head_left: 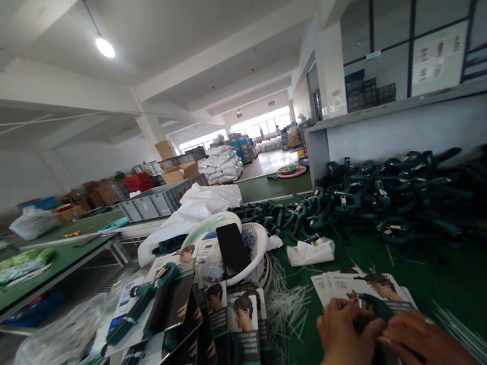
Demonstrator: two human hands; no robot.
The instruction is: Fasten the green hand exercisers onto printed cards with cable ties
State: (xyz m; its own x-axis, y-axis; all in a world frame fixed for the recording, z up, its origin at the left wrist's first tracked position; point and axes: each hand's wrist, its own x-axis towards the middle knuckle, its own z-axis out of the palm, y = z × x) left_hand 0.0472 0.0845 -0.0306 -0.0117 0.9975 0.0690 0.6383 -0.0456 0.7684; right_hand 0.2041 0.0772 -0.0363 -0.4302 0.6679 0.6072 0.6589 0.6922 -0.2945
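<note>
At the lower right, my left hand (pixel 342 335) closes its fingers on a dark green hand grip strengthener (pixel 378 307). Close beside it, my right hand (pixel 420 339) is closed on the same hand grip, fingers bent around its near part. The grip lies over a stack of printed backing cards (pixel 332 284) that show a head picture. My fingers hide much of the grip, and any small tie in them cannot be made out. Thin white plastic ties (pixel 470 334) lie to the right of my hands, with more white ties (pixel 286 301) to the left.
Loose hand grips (pixel 377 193) form a large heap at the back right. Carded hand grips (pixel 165 334) are piled at the left. Between them are a white basket (pixel 259 241), a black phone (pixel 234 248) and a tissue pack (pixel 311 252). A grey crate (pixel 155 202) stands farther back.
</note>
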